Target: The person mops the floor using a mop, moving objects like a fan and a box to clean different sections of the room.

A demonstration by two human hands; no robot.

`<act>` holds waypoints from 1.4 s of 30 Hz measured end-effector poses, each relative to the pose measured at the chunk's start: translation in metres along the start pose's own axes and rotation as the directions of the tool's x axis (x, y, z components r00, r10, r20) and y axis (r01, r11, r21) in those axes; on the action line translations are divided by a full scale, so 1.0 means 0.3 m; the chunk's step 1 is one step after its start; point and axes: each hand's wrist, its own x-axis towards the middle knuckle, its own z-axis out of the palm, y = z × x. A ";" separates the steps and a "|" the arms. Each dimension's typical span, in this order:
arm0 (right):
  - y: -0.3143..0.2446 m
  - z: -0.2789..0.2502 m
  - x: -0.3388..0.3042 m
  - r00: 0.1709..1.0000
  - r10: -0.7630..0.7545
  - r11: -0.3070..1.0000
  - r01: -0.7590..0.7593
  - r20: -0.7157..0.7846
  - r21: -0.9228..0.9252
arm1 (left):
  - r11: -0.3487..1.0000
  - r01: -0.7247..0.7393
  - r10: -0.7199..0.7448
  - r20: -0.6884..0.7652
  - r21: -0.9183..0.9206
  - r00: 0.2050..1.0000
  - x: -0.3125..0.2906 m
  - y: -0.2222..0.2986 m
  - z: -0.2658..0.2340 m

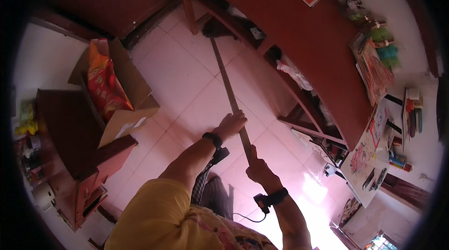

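A long wooden-handled mop (225,79) slants across the tiled floor, away from me. Its dark, shaggy head (219,29) lies on the tiles at the foot of the red-brown table, partly under it. My left hand (230,126) is closed round the middle of the handle. Closer to my body, my right hand (262,172) wraps the handle near its top end, with the thumb lying along the wood. Dark straps with small devices sit on both wrists.
A red-brown table (299,39) with a lower shelf of odds and ends runs along the right. On the left, an opened cardboard box (122,126) with a red bag (108,84) sits on a dark red cabinet (61,133). Pink tiles (182,86) lie between.
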 end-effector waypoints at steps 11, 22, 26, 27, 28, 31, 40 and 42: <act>0.021 0.328 -0.546 0.978 -0.143 0.975 0.114 -0.150 -0.192 | 0.995 -0.044 0.025 0.198 0.091 0.980 -0.424 0.173 0.090; 0.104 0.670 -1.332 0.951 0.231 0.928 -0.278 -0.205 -0.247 | 0.904 -0.427 0.399 0.406 -0.024 0.822 -0.785 0.522 0.458; 0.099 0.792 -1.594 0.866 0.485 0.847 -0.500 -0.123 -0.182 | 0.816 -0.550 0.533 0.600 -0.179 0.596 -0.916 0.755 0.580; 0.074 0.802 -1.660 0.855 0.497 0.843 -0.516 -0.148 -0.149 | 0.790 -0.562 0.571 0.626 -0.244 0.531 -0.952 0.791 0.631; 0.051 0.821 -1.726 0.823 0.545 0.819 -0.563 -0.160 -0.106 | 0.775 -0.556 0.594 0.648 -0.301 0.477 -0.986 0.852 0.655; -0.043 0.862 -1.897 0.756 0.616 0.766 -0.640 -0.221 -0.053 | 0.763 -0.506 0.592 0.749 -0.403 0.297 -1.082 1.061 0.681; -0.308 0.852 -2.174 0.452 0.875 0.461 -0.887 -0.175 0.015 | 0.586 -0.552 0.705 0.709 -0.594 -0.015 -1.265 1.519 0.597; -0.368 0.831 -2.279 0.288 0.948 0.293 -0.956 -0.136 0.017 | 0.505 -0.563 0.777 0.628 -0.654 -0.033 -1.298 1.634 0.526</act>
